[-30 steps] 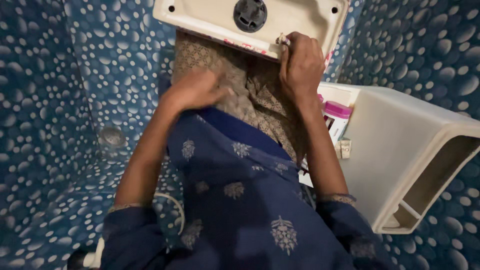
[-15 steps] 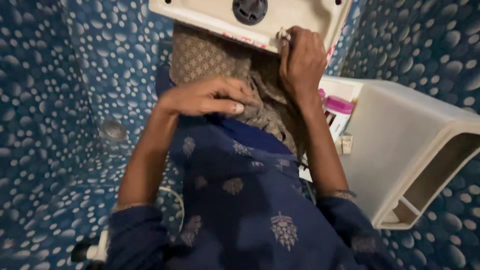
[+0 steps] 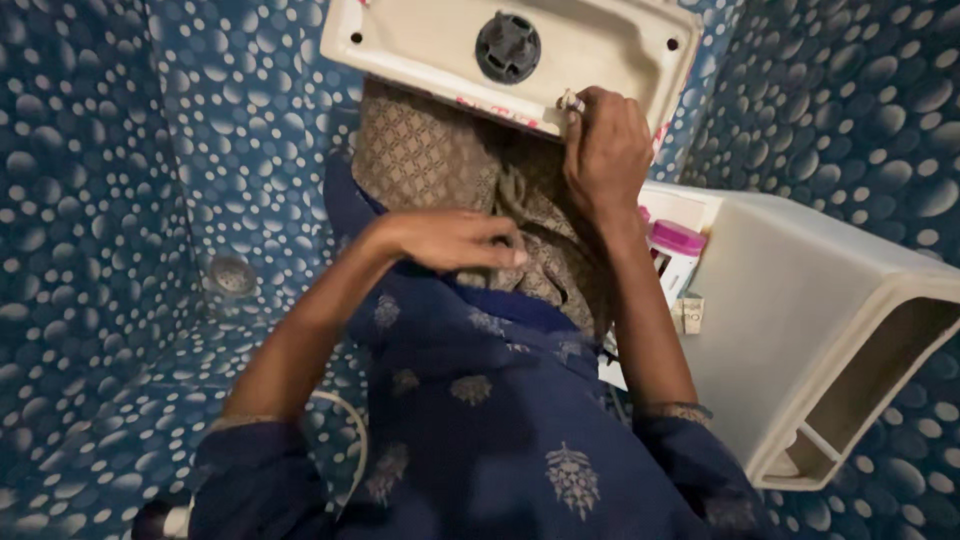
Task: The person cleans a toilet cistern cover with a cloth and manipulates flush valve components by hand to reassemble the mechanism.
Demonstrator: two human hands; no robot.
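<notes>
On the left, blue tiled walls [image 3: 90, 200] speckled with pale dots meet in a corner, with a round metal drain cover [image 3: 232, 275] set low in it and open room around it. The left hand [image 3: 450, 240] hangs in front of the brown patterned cloth [image 3: 430, 160] at the person's lap, its fingers [image 3: 495, 255] held loosely together and nearly straight, pointing right, thumb tucked below; whether they touch the cloth or only hover over it cannot be told. Above, the cream sink basin [image 3: 420, 40] shows its underside, with a dark round drain fitting [image 3: 507, 46] in its middle. The right hand [image 3: 605, 150] reaches up to the basin's lower edge, fingers curled and pressed together around a small pale fitting [image 3: 570, 101] at that edge, which sits just right of the drain fitting. To the right, just beside the forearm, a white bottle with a pink cap [image 3: 675, 250] stands against a white plastic cabinet [image 3: 800, 320], whose open end faces lower right. The cabinet crowds the right arm; the left side has more room.
</notes>
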